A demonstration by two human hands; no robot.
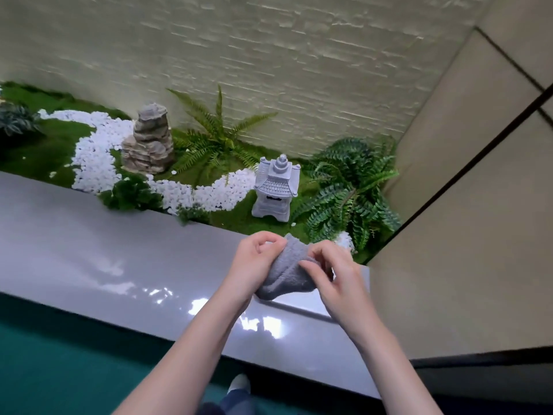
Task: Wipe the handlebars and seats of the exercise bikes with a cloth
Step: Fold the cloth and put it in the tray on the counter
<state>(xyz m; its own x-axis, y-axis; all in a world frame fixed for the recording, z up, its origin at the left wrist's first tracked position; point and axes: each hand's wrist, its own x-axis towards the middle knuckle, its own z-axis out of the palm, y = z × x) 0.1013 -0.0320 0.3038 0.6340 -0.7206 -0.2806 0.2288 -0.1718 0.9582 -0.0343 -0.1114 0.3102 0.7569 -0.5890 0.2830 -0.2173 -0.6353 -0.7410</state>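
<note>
Cloth (288, 274) bunched in both hands over the ledge (119, 259), no bike in sight.
Left hand (257, 259) and right hand (335, 274) each pinched it. I judged a slack pinch could drop it past the far edge into the garden (209, 190) at 12 o'clock. The wall (449, 235) crowded 3 o'clock; room lay toward 9.

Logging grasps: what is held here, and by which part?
A grey cloth, bunched between both hands: the left hand pinches its upper left edge, the right hand pinches its right side.
</note>
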